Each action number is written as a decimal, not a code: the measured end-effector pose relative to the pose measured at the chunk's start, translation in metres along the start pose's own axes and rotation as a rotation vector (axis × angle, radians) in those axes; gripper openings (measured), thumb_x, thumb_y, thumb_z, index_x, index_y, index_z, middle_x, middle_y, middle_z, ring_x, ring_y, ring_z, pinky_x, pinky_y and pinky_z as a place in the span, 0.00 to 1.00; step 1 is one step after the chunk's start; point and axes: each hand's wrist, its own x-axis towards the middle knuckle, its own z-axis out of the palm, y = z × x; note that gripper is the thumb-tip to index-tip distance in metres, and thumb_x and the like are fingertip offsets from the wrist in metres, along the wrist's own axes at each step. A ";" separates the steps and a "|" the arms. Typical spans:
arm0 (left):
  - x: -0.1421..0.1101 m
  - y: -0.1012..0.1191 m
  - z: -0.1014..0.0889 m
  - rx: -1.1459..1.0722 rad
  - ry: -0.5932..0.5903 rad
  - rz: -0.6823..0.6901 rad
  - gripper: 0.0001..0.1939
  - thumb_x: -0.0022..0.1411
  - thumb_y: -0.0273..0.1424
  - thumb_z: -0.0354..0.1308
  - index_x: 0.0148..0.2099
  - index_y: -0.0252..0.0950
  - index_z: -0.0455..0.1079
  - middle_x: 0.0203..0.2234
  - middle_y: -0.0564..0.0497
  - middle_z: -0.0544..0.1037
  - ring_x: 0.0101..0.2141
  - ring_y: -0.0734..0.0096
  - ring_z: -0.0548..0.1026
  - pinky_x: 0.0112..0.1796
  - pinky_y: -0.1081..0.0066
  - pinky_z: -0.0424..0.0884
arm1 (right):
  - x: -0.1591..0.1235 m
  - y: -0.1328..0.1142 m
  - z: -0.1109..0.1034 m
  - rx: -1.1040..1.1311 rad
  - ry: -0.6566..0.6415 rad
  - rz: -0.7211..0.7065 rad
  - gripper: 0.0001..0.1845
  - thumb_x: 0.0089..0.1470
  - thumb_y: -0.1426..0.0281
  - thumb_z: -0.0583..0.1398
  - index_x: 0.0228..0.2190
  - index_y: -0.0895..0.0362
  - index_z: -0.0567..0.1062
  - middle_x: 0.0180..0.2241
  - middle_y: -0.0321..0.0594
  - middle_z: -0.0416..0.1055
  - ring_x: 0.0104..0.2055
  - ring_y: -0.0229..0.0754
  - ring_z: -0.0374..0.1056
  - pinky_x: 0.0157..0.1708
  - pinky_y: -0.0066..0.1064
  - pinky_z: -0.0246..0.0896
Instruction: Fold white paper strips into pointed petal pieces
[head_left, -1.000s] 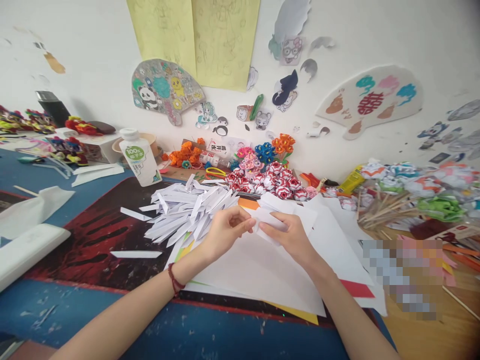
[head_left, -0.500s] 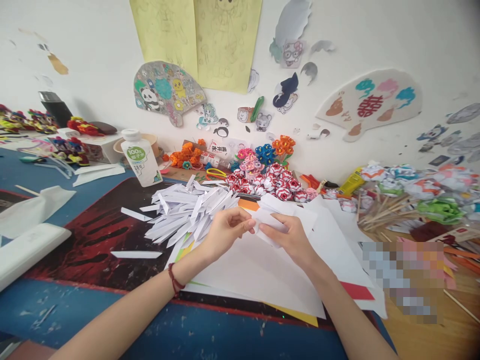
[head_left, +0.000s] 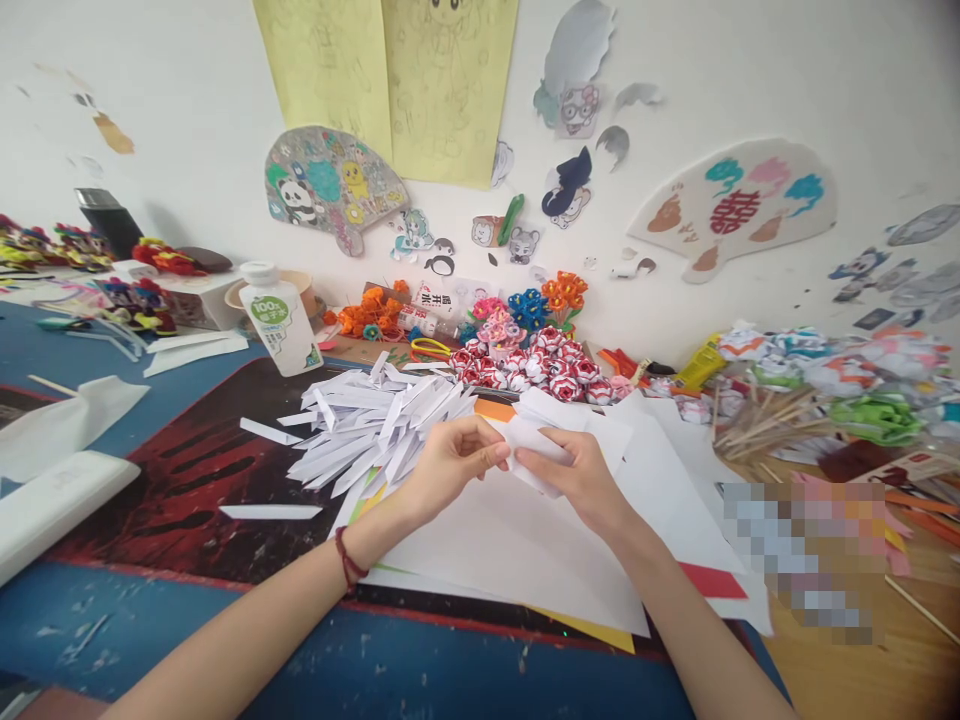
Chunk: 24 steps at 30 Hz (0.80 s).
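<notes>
A small piece of white paper (head_left: 537, 452) is held up between my two hands, over a stack of larger white sheets (head_left: 517, 545). My left hand (head_left: 459, 462) is closed, thumb and fingertips pinching at the paper's left edge. On the other side, my right hand (head_left: 574, 470) grips the same paper between thumb and fingers. Beyond my left hand lies a heap of folded white paper strips (head_left: 382, 420). One loose folded strip (head_left: 270, 512) rests apart on the dark mat.
A white bottle (head_left: 279, 318) stands behind the strips. Red-and-white paper flowers (head_left: 551, 365) are bunched at the back. Wooden sticks (head_left: 780, 425) and more paper flowers lie to the right. A white oblong object (head_left: 67, 505) sits at the left on the blue table (head_left: 315, 650).
The paper between my hands has turned slightly, and its face shows more fully. Both hands stay almost in place, and the whole view has shifted a little.
</notes>
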 end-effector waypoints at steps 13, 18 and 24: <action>-0.001 0.004 0.002 0.049 0.032 0.001 0.15 0.58 0.41 0.60 0.32 0.31 0.71 0.24 0.49 0.75 0.25 0.76 0.69 0.25 0.76 0.63 | 0.000 0.000 -0.001 -0.044 0.020 -0.035 0.16 0.50 0.59 0.63 0.24 0.59 0.75 0.19 0.32 0.61 0.21 0.33 0.53 0.19 0.26 0.46; -0.002 0.004 0.002 0.063 0.047 0.002 0.15 0.59 0.40 0.59 0.32 0.31 0.71 0.24 0.50 0.75 0.26 0.75 0.70 0.26 0.76 0.63 | -0.001 -0.001 -0.001 -0.081 0.027 -0.046 0.16 0.51 0.59 0.62 0.23 0.59 0.74 0.19 0.32 0.60 0.21 0.33 0.53 0.19 0.27 0.46; -0.003 0.000 0.004 0.092 0.091 0.029 0.14 0.60 0.39 0.59 0.32 0.32 0.70 0.24 0.51 0.74 0.25 0.77 0.68 0.26 0.76 0.63 | -0.001 -0.001 -0.001 -0.094 0.039 -0.061 0.16 0.52 0.60 0.62 0.22 0.59 0.72 0.19 0.32 0.59 0.21 0.33 0.53 0.20 0.26 0.47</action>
